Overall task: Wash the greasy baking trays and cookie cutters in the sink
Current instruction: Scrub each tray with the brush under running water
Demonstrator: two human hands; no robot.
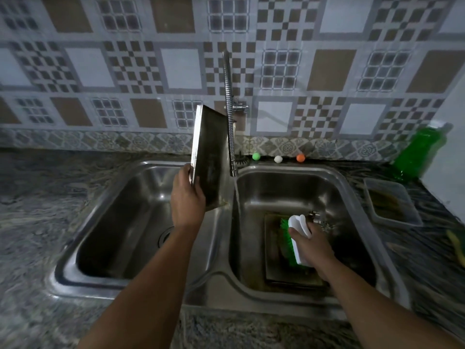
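Overhead, looking down on a double stainless sink (221,285) set into a mottled grey stone worktop (37,210).

Left hand (187,197): fingers and thumb curled round the lower edge of a metal baking tray (210,157), held upright and slightly tilted above the divider between the two basins, just left of the tap. Dark, streaked inner face turned toward the right.

Right hand (313,244): wrapped round the white handle of a scrubbing brush (298,238) with green bristles, down in the right basin. Bristles turned left and downward, over a second baking tray (274,270) lying flat on the basin floor; contact between bristles and tray hard to confirm. Small metal pieces (317,216) just behind the brush, possibly cookie cutters, too blurred to tell.

Flexible chrome tap (230,117) rising from the tiled wall, spout hanging over the left edge of the right basin, thin stream of water (237,197) running down.

Left basin bare but for its drain (166,235).

Along the back rim: three small balls, green (256,156), white (278,159) and orange (300,157). On the worktop to the right: a green bottle (422,152) near the wall and a clear rectangular plastic container (392,205) beside the sink.
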